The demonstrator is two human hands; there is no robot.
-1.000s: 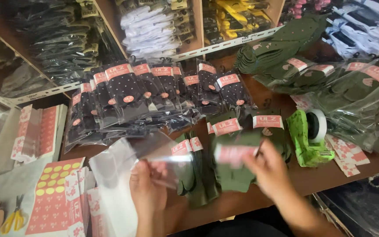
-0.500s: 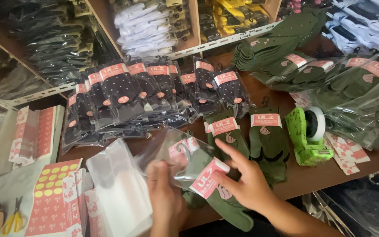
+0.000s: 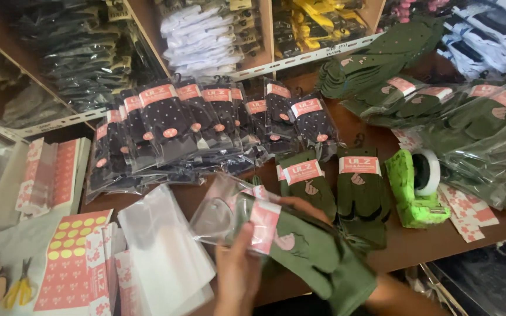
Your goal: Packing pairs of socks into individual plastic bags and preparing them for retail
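A: Green glove pair [image 3: 317,257], pink band leading, sits half inside the clear bag [image 3: 224,213], low over the tabletop [image 3: 405,246] edge.

B: Grips?

A: Left hand [image 3: 236,272] pinches closed on bag mouth and band. Right hand [image 3: 306,206] mostly hidden behind the gloves; its grip can't be told.

B: Advice?

A: Likely best to hold the mouth wide and feed the gloves flat. Bag stack [image 3: 165,257] lies just left.

Socks [image 3: 317,257]: matt green knit cloth.
Bag [image 3: 221,213]: glossy clear plastic.
Tabletop [image 3: 428,240]: smooth brown wood.
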